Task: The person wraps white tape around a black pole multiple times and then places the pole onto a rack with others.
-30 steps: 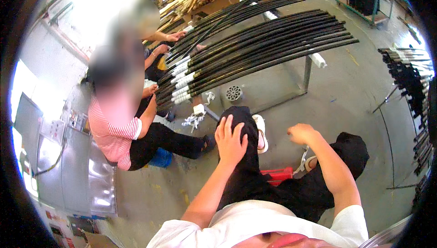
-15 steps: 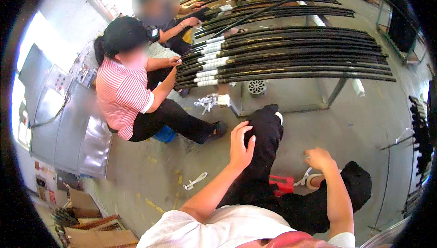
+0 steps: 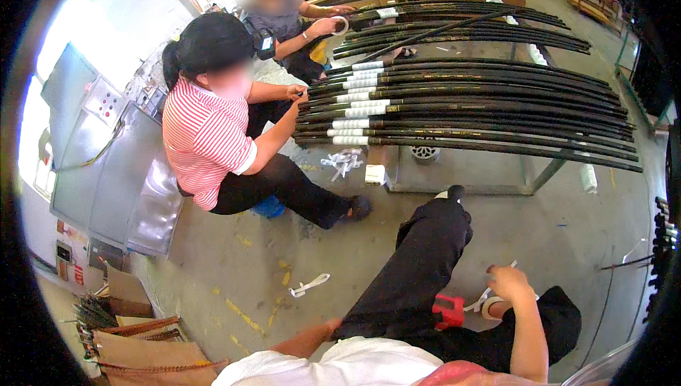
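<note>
My left hand (image 3: pixel 330 326) is down beside my left thigh at the lower edge, its fingers hidden. My right hand (image 3: pixel 509 283) hangs above the floor near my bent right leg, fingers loosely bent and apart, with nothing visible in it. Just below it are a pale roll of tape (image 3: pixel 491 308) and a white strip (image 3: pixel 477 303), which passes close under the hand; whether they touch cannot be told. A red plastic object (image 3: pixel 448 312) sits between my legs. Ahead, black rods (image 3: pixel 496 113) with white-wrapped sections (image 3: pixel 365 112) lie side by side on a metal frame (image 3: pixel 468 189).
A person in a striped shirt (image 3: pixel 206 131) sits at the left, hands at the rod ends. Behind, another person holds a tape roll (image 3: pixel 341 26). White scraps (image 3: pixel 343 163) and a looped strip (image 3: pixel 310 285) lie on the floor. Cardboard boxes (image 3: pixel 135 350) stand lower left.
My left hand has dropped from above my knee back beside my thigh. My left leg shows stretched toward the frame. The view has shifted, and my right hand stays near the tape roll.
</note>
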A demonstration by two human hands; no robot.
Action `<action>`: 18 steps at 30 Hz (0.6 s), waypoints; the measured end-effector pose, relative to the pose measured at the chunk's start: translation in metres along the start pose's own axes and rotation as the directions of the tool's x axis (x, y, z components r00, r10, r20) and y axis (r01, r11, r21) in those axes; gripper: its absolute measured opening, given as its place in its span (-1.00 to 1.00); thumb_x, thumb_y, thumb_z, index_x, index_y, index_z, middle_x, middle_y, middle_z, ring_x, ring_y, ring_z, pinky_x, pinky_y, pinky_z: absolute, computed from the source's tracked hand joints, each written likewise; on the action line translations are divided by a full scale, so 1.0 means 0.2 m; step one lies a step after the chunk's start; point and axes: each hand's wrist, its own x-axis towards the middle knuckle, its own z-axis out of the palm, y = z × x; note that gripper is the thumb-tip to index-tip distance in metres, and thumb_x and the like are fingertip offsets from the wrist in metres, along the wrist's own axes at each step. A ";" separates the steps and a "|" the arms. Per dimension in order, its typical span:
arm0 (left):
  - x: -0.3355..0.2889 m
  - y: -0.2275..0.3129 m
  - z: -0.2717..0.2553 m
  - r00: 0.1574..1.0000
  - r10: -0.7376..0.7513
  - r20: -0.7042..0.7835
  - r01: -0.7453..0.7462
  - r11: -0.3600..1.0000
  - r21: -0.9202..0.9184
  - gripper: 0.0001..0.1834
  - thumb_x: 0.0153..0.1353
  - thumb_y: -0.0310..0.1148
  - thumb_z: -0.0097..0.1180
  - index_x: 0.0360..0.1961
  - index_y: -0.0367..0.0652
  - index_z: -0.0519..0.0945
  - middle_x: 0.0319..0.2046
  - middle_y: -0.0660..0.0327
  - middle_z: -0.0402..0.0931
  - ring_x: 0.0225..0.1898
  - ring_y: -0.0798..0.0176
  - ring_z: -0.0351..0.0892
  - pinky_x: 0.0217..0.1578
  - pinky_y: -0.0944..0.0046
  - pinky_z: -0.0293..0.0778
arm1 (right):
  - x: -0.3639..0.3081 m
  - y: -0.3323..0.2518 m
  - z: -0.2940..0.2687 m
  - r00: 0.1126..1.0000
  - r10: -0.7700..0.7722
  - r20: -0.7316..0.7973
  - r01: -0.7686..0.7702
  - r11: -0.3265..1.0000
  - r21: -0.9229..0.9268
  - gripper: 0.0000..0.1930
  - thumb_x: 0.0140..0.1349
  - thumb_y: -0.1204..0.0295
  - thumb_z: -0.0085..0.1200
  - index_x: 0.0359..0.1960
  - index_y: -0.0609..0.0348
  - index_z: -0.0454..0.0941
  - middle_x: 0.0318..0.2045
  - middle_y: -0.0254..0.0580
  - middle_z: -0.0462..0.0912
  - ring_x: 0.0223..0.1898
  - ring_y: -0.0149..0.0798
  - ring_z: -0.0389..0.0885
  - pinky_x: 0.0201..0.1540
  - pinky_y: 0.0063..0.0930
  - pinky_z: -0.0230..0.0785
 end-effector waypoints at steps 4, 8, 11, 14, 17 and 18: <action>0.01 0.03 0.00 0.990 0.108 -0.093 -0.091 0.981 0.173 -0.72 0.12 -0.26 0.08 -0.23 -0.21 0.62 -0.32 0.18 0.59 -0.31 0.32 0.53 -0.26 0.24 0.44 | 0.01 0.01 -0.01 0.998 -0.060 0.000 0.060 0.998 -0.010 -0.62 0.10 0.28 0.05 -0.02 0.02 0.50 -0.22 0.05 0.61 -0.13 0.05 0.56 -0.07 -0.14 0.40; 0.13 -0.12 -0.03 0.983 0.122 -0.137 -0.096 0.979 0.179 -0.73 0.12 -0.27 0.08 -0.23 -0.21 0.61 -0.29 0.20 0.58 -0.28 0.32 0.52 -0.25 0.23 0.44 | -0.03 -0.04 -0.07 0.999 -0.012 -0.029 0.013 0.999 0.042 -0.64 0.10 0.29 0.05 -0.03 0.04 0.50 -0.24 0.06 0.61 -0.16 0.07 0.57 -0.09 -0.13 0.41; 0.10 -0.09 0.00 0.989 0.091 -0.120 -0.074 0.988 0.138 -0.72 0.12 -0.25 0.08 -0.24 -0.21 0.61 -0.28 0.20 0.58 -0.28 0.31 0.53 -0.25 0.23 0.45 | -0.05 -0.02 -0.06 1.000 0.008 -0.018 -0.008 1.000 0.025 -0.64 0.11 0.29 0.04 -0.04 0.04 0.50 -0.26 0.06 0.61 -0.17 0.08 0.57 -0.10 -0.12 0.41; 0.06 -0.01 0.03 0.990 0.086 -0.112 -0.073 0.991 0.116 -0.71 0.13 -0.24 0.08 -0.24 -0.21 0.61 -0.27 0.20 0.58 -0.28 0.31 0.53 -0.24 0.23 0.45 | -0.04 -0.01 -0.04 1.000 0.005 -0.012 -0.005 1.000 0.022 -0.65 0.11 0.29 0.04 -0.04 0.03 0.51 -0.26 0.07 0.61 -0.17 0.08 0.57 -0.11 -0.12 0.41; 0.01 0.04 0.04 0.987 0.094 -0.127 -0.080 0.991 0.111 -0.71 0.13 -0.22 0.08 -0.24 -0.21 0.60 -0.26 0.20 0.58 -0.28 0.30 0.54 -0.24 0.23 0.46 | -0.04 0.00 -0.04 0.998 -0.015 -0.057 0.018 0.999 0.043 -0.66 0.11 0.29 0.04 -0.05 0.04 0.51 -0.27 0.08 0.61 -0.19 0.08 0.58 -0.13 -0.11 0.42; -0.02 0.07 0.04 0.985 0.095 -0.142 -0.081 0.991 0.104 -0.71 0.13 -0.22 0.08 -0.24 -0.21 0.60 -0.25 0.20 0.58 -0.28 0.29 0.54 -0.24 0.23 0.46 | -0.04 0.01 -0.03 0.996 -0.025 -0.080 0.029 0.999 0.046 -0.66 0.10 0.29 0.04 -0.06 0.05 0.52 -0.29 0.08 0.61 -0.22 0.09 0.59 -0.15 -0.10 0.43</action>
